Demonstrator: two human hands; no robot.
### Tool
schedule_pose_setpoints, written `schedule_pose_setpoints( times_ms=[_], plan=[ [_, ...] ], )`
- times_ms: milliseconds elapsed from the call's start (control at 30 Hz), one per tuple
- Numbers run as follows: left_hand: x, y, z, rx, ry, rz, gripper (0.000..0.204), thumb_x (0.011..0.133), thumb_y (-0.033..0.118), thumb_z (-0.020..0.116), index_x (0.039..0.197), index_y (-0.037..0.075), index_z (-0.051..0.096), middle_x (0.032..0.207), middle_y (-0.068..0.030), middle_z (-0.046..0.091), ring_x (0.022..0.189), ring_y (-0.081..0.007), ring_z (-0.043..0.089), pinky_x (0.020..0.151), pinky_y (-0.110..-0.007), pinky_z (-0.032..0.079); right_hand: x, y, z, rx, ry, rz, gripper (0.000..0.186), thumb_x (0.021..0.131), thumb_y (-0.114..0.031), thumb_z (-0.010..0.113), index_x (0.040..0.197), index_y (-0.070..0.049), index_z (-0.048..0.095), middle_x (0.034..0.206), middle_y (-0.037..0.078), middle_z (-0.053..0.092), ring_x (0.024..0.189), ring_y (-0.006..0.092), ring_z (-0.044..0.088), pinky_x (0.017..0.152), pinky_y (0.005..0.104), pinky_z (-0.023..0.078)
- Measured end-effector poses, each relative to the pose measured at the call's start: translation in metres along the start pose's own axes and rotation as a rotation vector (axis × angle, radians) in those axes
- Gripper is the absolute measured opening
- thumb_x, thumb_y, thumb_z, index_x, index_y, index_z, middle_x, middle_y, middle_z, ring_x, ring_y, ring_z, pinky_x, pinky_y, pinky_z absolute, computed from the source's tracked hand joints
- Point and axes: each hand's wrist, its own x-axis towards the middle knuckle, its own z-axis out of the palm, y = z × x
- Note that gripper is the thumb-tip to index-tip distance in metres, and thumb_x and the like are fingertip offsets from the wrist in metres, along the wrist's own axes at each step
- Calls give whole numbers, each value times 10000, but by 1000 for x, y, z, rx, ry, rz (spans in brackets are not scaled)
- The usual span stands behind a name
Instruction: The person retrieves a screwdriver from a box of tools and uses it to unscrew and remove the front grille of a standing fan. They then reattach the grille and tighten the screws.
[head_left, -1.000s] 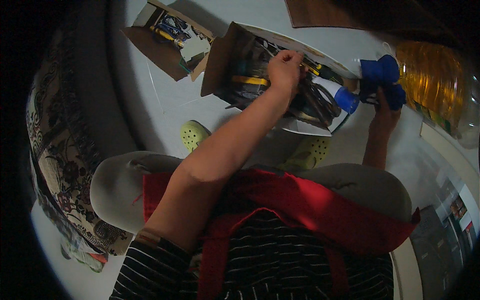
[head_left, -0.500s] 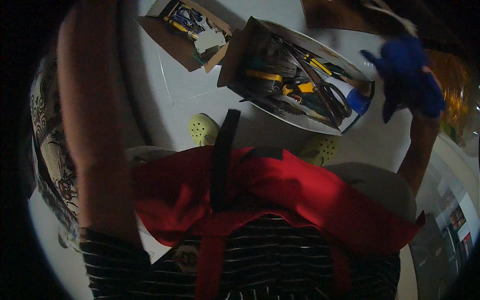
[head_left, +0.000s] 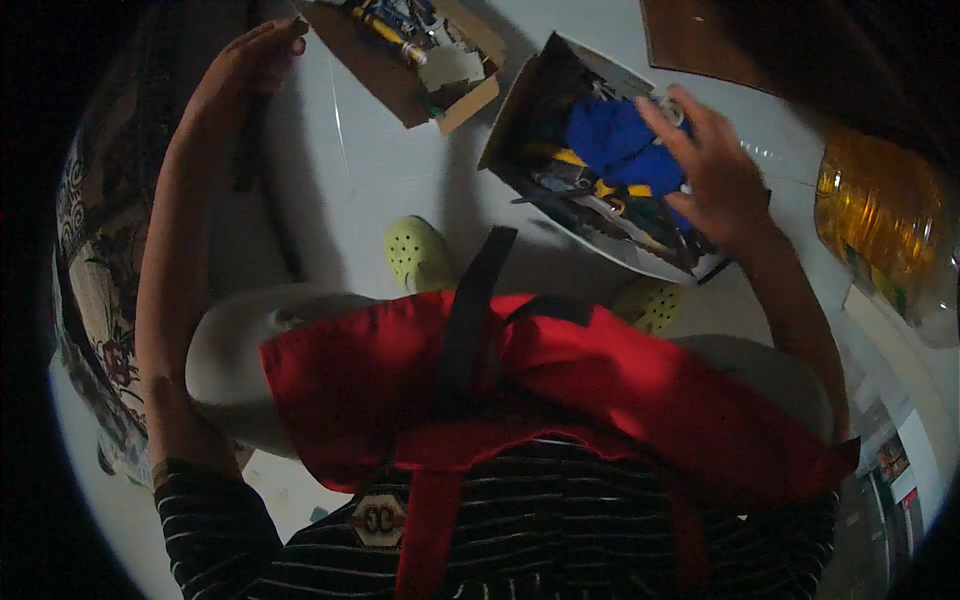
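My right hand (head_left: pixel 715 175) is over the white-edged box (head_left: pixel 590 240), fingers apart. Beneath and beside it a crumpled blue cloth glove (head_left: pixel 625 145) lies on the tools in that box. Yellow-handled tools (head_left: pixel 615 190) and dark metal parts show around the glove; the rest is covered. At the far left, my left hand (head_left: pixel 262 55) has its fingers bent together, thumb close to the fingertips, by the corner of a brown cardboard box (head_left: pixel 385 90). Something small and dark is at its fingertips, too dim to name.
The cardboard box holds a yellow-handled screwdriver (head_left: pixel 395 40) and a pale card piece (head_left: pixel 450 68). A large amber plastic bottle (head_left: pixel 880 215) stands at the right. Brown sheet (head_left: pixel 700 40) lies at the back. My yellow-green clogs (head_left: pixel 418 250) are on the pale floor, below a red apron (head_left: pixel 400 370).
My right hand has come left from beside the box, and the blue glove now lies on the tools. My left hand has come into view near the cardboard box.
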Motion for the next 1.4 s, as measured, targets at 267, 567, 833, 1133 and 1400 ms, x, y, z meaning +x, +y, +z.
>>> schedule_pose_setpoints(
  times_ms=[267, 567, 833, 1133, 1400],
  plan=[
    [-5, -24, 13, 65, -96, -61, 324, 880, 310, 497, 1087, 73, 575, 818, 33, 526, 613, -20, 385, 507, -156, 308, -1, 4, 32, 82, -247, -356, 376, 735, -128, 611, 1107, -99, 560, 1041, 97, 541, 980, 247, 511, 819, 352, 436],
    [2, 2, 33, -456, -113, -127, 190, 865, 230, 544, 998, 93, 536, 785, -2, 564, 632, -140, 523, 546, -247, 434, 25, -23, 16, 165, -290, -439, 103, 777, -165, 537, 843, -90, 561, 797, 69, 532, 795, 241, 564, 628, 360, 475],
    [31, -37, 11, -481, 15, -201, 156, 782, 174, 603, 880, 55, 578, 734, -60, 540, 570, -179, 485, 470, -291, 395, 36, -51, 63, 368, -333, -425, 183, 768, -155, 612, 939, -96, 583, 856, 78, 567, 739, 240, 585, 590, 336, 469],
    [18, -42, 29, -148, -42, -28, 238, 872, 350, 517, 951, 129, 551, 834, 65, 501, 593, -32, 321, 509, -174, 279, 29, -31, 17, 881, -476, 212, 292, 826, -178, 558, 1116, -150, 577, 780, 74, 623, 600, 135, 552, 582, 255, 445],
    [25, -56, 15, -127, 72, -113, 289, 871, 328, 512, 1040, 97, 553, 864, 26, 537, 626, -55, 378, 515, -183, 310, 29, -24, -8, 1276, -180, 173, 287, 925, -208, 377, 1054, -23, 555, 702, 12, 557, 556, 46, 396, 560, 183, 357]
  ],
)
